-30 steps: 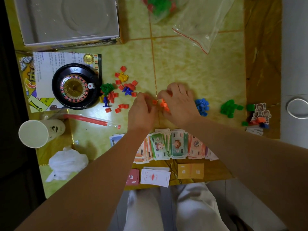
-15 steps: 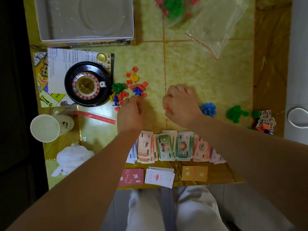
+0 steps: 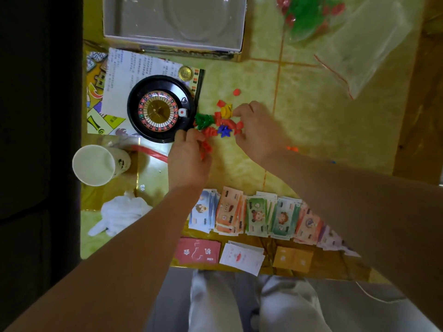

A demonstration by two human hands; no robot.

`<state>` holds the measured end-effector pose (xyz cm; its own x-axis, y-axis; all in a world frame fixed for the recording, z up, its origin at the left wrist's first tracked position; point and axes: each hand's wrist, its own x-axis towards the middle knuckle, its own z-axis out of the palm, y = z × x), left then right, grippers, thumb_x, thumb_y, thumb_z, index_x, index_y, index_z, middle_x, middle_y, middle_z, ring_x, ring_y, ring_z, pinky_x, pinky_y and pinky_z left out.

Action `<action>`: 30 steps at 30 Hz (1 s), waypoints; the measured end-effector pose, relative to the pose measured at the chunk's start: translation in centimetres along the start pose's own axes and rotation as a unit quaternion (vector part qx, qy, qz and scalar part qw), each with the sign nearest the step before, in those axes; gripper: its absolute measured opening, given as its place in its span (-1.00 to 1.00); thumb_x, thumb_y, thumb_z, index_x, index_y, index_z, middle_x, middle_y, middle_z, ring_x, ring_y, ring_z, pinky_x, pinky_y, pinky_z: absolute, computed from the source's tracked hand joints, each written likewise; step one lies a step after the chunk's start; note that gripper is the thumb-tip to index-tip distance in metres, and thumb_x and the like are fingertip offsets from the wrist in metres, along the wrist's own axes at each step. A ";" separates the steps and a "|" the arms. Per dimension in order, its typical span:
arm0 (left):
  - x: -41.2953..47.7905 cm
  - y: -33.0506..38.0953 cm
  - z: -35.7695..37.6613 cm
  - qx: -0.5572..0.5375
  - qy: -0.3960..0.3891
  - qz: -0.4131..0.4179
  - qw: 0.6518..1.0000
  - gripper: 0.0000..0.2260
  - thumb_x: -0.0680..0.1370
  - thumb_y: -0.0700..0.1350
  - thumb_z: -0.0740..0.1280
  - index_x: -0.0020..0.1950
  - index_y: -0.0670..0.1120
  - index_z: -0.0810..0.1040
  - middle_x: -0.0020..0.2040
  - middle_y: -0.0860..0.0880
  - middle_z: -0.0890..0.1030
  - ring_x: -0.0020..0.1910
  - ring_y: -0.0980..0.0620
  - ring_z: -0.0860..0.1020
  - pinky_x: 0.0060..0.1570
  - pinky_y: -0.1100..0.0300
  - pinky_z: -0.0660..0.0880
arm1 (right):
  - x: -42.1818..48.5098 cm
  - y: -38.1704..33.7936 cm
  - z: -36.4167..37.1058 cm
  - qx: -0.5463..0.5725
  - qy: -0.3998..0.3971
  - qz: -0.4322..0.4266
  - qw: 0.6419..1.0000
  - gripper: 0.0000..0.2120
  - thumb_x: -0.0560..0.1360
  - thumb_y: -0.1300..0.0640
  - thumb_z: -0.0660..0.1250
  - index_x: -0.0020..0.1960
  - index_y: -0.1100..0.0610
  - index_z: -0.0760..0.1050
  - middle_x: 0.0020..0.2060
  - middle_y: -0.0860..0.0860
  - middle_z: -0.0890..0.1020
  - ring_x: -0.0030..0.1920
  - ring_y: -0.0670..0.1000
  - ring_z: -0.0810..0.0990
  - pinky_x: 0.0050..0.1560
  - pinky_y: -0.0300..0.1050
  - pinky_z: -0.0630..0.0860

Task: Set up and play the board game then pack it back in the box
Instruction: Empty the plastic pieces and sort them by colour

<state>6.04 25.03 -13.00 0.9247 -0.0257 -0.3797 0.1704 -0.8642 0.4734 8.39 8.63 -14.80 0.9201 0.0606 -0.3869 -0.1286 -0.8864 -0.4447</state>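
Note:
A pile of small plastic game pieces lies right of the black roulette wheel (image 3: 158,111): green pieces (image 3: 203,120), red pieces (image 3: 219,116), a yellow piece (image 3: 226,111) and a blue piece (image 3: 224,131). My left hand (image 3: 189,161) is at the pile's near-left edge and grips a few red pieces (image 3: 206,146) in its curled fingers. My right hand (image 3: 260,130) rests at the pile's right side, with index finger and thumb curved around the pieces and touching them. The open grey game box (image 3: 172,20) stands at the far edge.
Paper money (image 3: 259,216) is fanned out near me, with red (image 3: 199,251), white (image 3: 242,257) and orange (image 3: 292,258) card stacks in front. A paper cup (image 3: 96,164) and tissue (image 3: 122,214) sit at the left. Plastic bags (image 3: 359,44) lie far right; the rules sheet (image 3: 134,68) covers the folded board.
Both hands have moved left from the orange pieces at the table's middle to the mixed pile beside the roulette wheel. The orange pieces stay on the table. The camera has turned left.

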 end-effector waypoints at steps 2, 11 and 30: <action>-0.1 -0.2 0.0 0.001 0.001 0.006 1.000 -0.74 0.43 -0.24 0.38 0.12 -0.14 0.53 0.08 -0.13 0.47 -0.08 -0.12 0.54 -0.16 0.22 0.32 | -0.2 0.1 0.0 -0.002 0.003 0.001 1.000 -0.65 0.48 0.23 0.34 0.25 0.12 0.45 0.15 0.08 0.46 0.07 0.09 0.52 0.01 -0.03 0.51; -0.4 -0.2 0.3 0.065 -0.003 0.060 0.996 -0.75 0.43 -0.26 0.43 0.09 -0.16 0.54 0.05 -0.15 0.48 -0.14 -0.17 0.54 -0.18 0.02 0.46 | -0.4 0.5 -0.1 0.011 -0.005 0.010 1.000 -0.85 0.50 0.18 0.36 0.06 0.11 0.53 0.03 0.06 0.52 0.02 0.05 0.55 -0.11 -0.15 0.40; -0.1 -0.9 0.6 -0.091 0.030 0.002 0.995 -0.92 0.47 -0.20 0.40 -0.05 -0.09 0.64 -0.06 0.02 0.51 -0.23 0.13 0.46 -0.19 0.41 0.31 | -1.2 -0.3 -0.1 0.179 0.040 0.138 0.973 -0.88 0.37 0.11 0.43 -0.15 0.08 0.51 -0.26 -0.06 0.51 -0.16 -0.04 0.51 -0.18 -0.16 0.44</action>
<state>5.62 25.48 -13.83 0.9433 0.0066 -0.3319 0.2207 -0.7593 0.6122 7.34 8.74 -14.09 0.8561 -0.2062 -0.4738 -0.4828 -0.6461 -0.5912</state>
